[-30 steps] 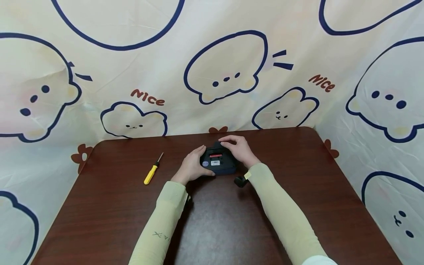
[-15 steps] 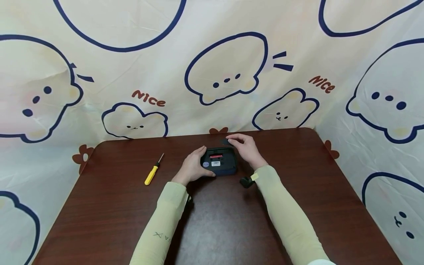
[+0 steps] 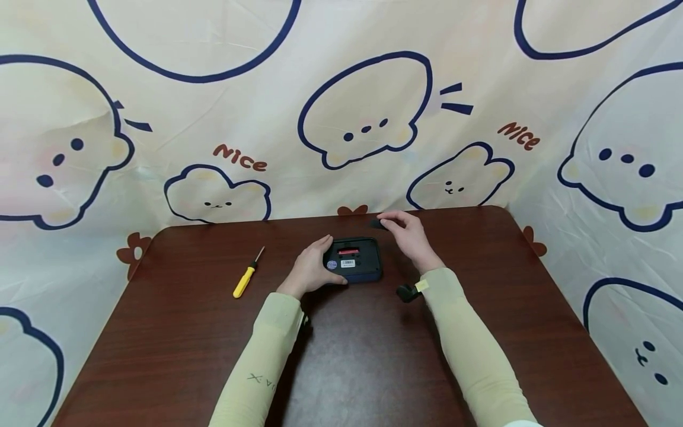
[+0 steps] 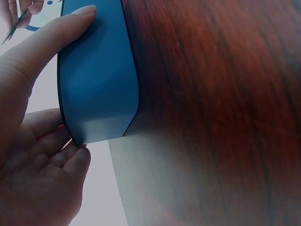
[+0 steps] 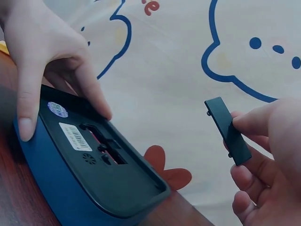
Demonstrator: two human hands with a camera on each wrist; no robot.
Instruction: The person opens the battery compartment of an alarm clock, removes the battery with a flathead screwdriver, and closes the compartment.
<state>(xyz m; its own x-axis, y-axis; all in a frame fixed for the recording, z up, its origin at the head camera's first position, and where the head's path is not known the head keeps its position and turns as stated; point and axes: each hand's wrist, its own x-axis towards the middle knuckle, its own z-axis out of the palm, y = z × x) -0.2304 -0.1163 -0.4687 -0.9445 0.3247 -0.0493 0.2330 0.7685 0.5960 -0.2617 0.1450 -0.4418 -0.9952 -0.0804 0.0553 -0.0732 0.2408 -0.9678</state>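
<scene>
A dark blue, box-shaped device (image 3: 367,258) stands on the table with its black back turned up. In the right wrist view that back shows a white barcode label (image 5: 75,137), a round sticker (image 5: 58,109) and an uncovered battery compartment (image 5: 106,147) with something red inside. My left hand (image 3: 309,268) grips the device's left end, thumb on the near blue side and fingers on the far side. Beyond its far right corner, my right hand (image 3: 409,238) pinches a small black battery cover (image 5: 229,132) between thumb and fingers, apart from the device. Small tabs show along one edge of the cover.
A yellow-handled screwdriver (image 3: 245,280) lies on the brown wooden table (image 3: 176,332), left of the left hand. Cartoon-printed cloth (image 3: 288,107) hangs behind the table and along its sides. A small black wrist camera (image 3: 408,293) hangs by the right sleeve.
My right hand has lifted the battery cover off the device's back edge and carried it to the right. The left hand and the device stay almost still.
</scene>
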